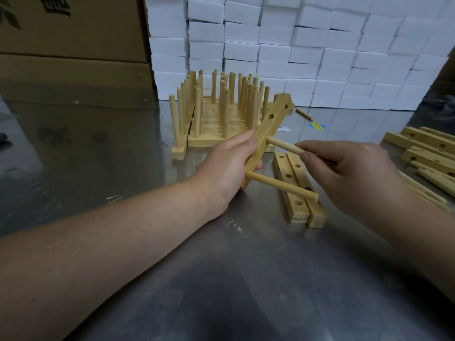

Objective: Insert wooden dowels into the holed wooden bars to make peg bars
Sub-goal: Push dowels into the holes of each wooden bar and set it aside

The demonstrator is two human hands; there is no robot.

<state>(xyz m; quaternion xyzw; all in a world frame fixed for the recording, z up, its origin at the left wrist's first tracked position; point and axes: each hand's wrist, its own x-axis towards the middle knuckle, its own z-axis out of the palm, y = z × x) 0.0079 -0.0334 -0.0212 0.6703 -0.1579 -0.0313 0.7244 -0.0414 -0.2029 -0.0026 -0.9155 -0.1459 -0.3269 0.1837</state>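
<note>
My left hand (227, 166) grips a holed wooden bar (269, 126) that slants up and away over the steel table. One dowel (280, 186) sticks out of the bar's near end toward the right. A second dowel (283, 145) has its tip at the following hole of the bar, and my right hand (344, 173) pinches its other end between thumb and fingers. Two holes higher on the bar stand empty. Two bare holed bars (299, 190) lie side by side on the table under the hands.
Finished peg bars (216, 112) with upright dowels stand in a group behind the hands. More holed bars and loose dowels (428, 156) lie at the right edge. One dowel (304, 113) lies near the white foam blocks (320, 52). Cardboard boxes (73, 33) stand at the back left.
</note>
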